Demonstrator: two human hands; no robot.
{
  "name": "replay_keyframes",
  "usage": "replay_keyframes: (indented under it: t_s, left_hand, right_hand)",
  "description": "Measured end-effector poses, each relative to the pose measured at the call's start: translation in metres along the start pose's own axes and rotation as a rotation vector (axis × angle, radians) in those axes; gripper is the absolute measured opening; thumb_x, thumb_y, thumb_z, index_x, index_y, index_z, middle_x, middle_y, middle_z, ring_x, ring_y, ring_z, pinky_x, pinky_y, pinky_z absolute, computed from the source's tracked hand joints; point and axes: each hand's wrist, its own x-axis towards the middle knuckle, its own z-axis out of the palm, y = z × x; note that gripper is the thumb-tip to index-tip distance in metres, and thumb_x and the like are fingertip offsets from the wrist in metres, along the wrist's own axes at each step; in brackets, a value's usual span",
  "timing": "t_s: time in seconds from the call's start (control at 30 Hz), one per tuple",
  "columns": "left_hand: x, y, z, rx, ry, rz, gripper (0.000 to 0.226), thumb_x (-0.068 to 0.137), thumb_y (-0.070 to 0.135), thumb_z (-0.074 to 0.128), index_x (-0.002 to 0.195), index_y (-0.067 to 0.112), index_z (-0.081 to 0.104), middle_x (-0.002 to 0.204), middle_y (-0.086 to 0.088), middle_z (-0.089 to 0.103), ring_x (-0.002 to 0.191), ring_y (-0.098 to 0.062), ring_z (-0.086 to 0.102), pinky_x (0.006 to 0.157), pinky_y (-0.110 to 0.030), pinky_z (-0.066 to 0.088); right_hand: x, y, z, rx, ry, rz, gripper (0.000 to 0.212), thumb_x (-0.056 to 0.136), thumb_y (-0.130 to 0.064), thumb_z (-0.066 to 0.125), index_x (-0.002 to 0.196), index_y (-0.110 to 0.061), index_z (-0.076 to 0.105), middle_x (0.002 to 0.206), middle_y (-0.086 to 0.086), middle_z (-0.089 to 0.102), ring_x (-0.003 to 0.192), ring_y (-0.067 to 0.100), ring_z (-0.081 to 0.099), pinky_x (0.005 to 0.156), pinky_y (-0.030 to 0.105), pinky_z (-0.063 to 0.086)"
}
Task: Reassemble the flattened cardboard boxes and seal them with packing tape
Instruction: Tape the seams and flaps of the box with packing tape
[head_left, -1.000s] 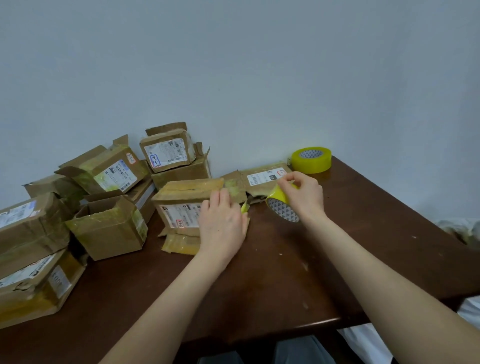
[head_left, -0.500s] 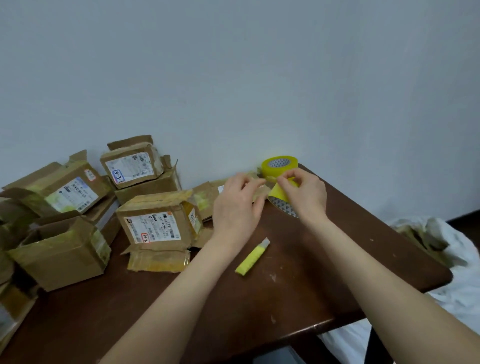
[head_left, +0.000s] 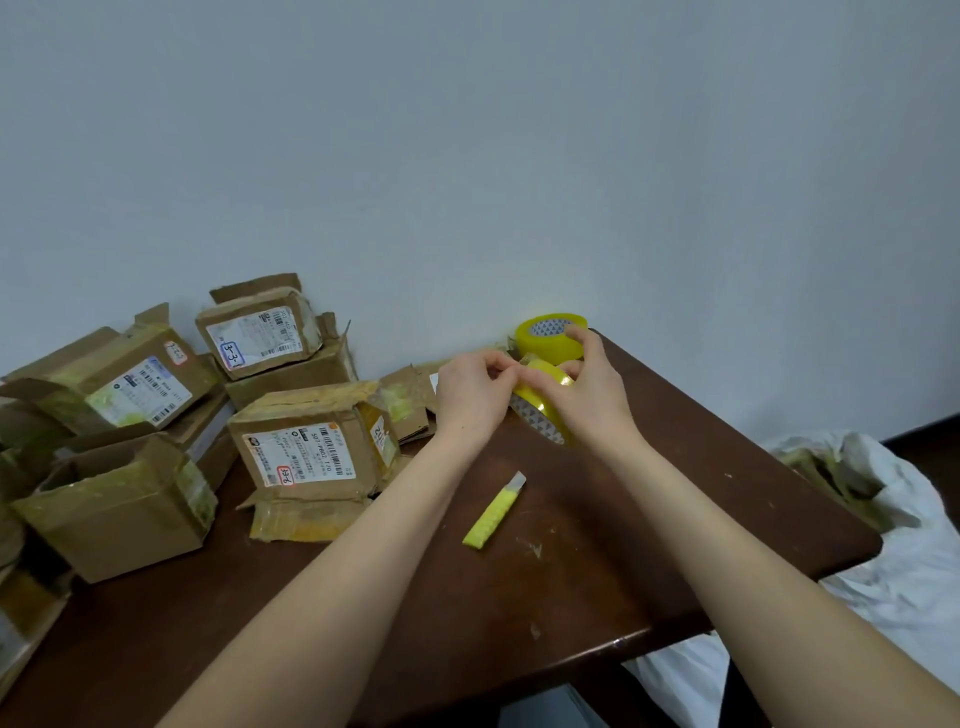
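Note:
My right hand grips a yellow roll of packing tape above the far part of the brown table. My left hand pinches at the roll's outer surface with thumb and fingertips. A second yellow tape roll stands just behind, by the wall. A taped cardboard box with a white label sits left of my hands. Behind my left hand a flattened box lies partly hidden.
A yellow utility knife lies on the table in front of my hands. Several more cardboard boxes are heaped at the left along the wall. A white bag with cardboard scraps sits off the table's right edge.
My left hand has left the labelled box and the knife, which now lies on the table, and has come to the tape roll. The view has shifted right.

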Motion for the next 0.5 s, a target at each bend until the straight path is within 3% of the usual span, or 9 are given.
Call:
replay_keyframes:
  t_s: [0.03, 0.1, 0.17, 0.23, 0.33, 0.43, 0.5]
  left_hand:
    - [0.0, -0.002, 0.0, -0.006, 0.014, -0.003, 0.013, 0.086, 0.019, 0.064, 0.074, 0.023, 0.068, 0.067, 0.014, 0.058, 0.069, -0.008, 0.054, 0.062, -0.02, 0.037]
    - [-0.003, -0.004, -0.001, 0.007, 0.03, 0.01, 0.016, 0.088, 0.021, 0.062, 0.073, 0.024, 0.062, 0.069, 0.015, 0.056, 0.069, -0.008, 0.053, 0.058, -0.017, 0.034]
    - [-0.004, -0.008, -0.001, 0.11, 0.027, 0.095, 0.015, 0.091, 0.02, 0.058, 0.076, 0.02, 0.062, 0.072, 0.009, 0.058, 0.074, -0.014, 0.055, 0.061, -0.022, 0.035]
    - [-0.006, -0.011, 0.0, 0.298, 0.0, 0.195, 0.016, 0.094, 0.023, 0.053, 0.085, 0.015, 0.064, 0.082, -0.002, 0.065, 0.085, -0.023, 0.058, 0.066, -0.029, 0.034]
    - [-0.003, -0.022, -0.014, 0.581, -0.049, 0.188, 0.027, 0.099, 0.034, 0.042, 0.105, 0.013, 0.058, 0.101, -0.01, 0.066, 0.097, -0.031, 0.059, 0.069, -0.035, 0.037]
    - [0.011, -0.049, -0.064, 0.604, 0.074, 0.183, 0.029, 0.099, 0.034, 0.041, 0.118, 0.018, 0.056, 0.105, -0.006, 0.065, 0.099, -0.026, 0.059, 0.073, -0.036, 0.045]
    - [0.024, -0.074, -0.109, 0.574, 0.183, 0.139, 0.029, 0.1, 0.025, 0.041, 0.119, 0.016, 0.061, 0.11, -0.005, 0.066, 0.103, -0.023, 0.059, 0.076, -0.036, 0.046]
  right_hand:
    - [0.0, 0.0, -0.002, 0.05, -0.032, 0.04, 0.071, 0.082, -0.041, 0.072, 0.143, -0.024, 0.038, 0.113, -0.001, 0.058, 0.111, 0.014, 0.052, 0.095, 0.03, 0.042]
    - [0.002, 0.003, -0.004, 0.021, -0.107, 0.005, 0.061, 0.084, -0.034, 0.07, 0.139, -0.023, 0.047, 0.121, -0.002, 0.061, 0.113, 0.014, 0.056, 0.096, 0.03, 0.044]
    - [0.004, 0.005, -0.002, -0.145, -0.121, -0.075, 0.041, 0.087, -0.034, 0.065, 0.127, -0.028, 0.061, 0.122, -0.004, 0.065, 0.114, 0.015, 0.058, 0.093, 0.031, 0.047]
    - [0.005, 0.004, 0.002, -0.359, -0.1, -0.115, 0.037, 0.089, -0.039, 0.059, 0.126, -0.035, 0.06, 0.121, -0.004, 0.065, 0.115, 0.02, 0.056, 0.087, 0.033, 0.046]
    - [0.006, 0.007, 0.008, -0.638, -0.143, -0.134, 0.037, 0.094, -0.041, 0.052, 0.131, -0.035, 0.054, 0.122, 0.002, 0.064, 0.112, 0.028, 0.057, 0.083, 0.035, 0.046]
    - [0.005, 0.013, 0.013, -0.92, -0.317, -0.052, 0.036, 0.097, -0.041, 0.047, 0.132, -0.032, 0.052, 0.13, 0.003, 0.057, 0.118, 0.026, 0.052, 0.092, 0.037, 0.044]
    - [0.007, 0.003, 0.028, -0.907, -0.297, -0.082, 0.035, 0.1, -0.038, 0.043, 0.131, -0.028, 0.055, 0.134, 0.002, 0.052, 0.122, 0.026, 0.047, 0.096, 0.038, 0.04]
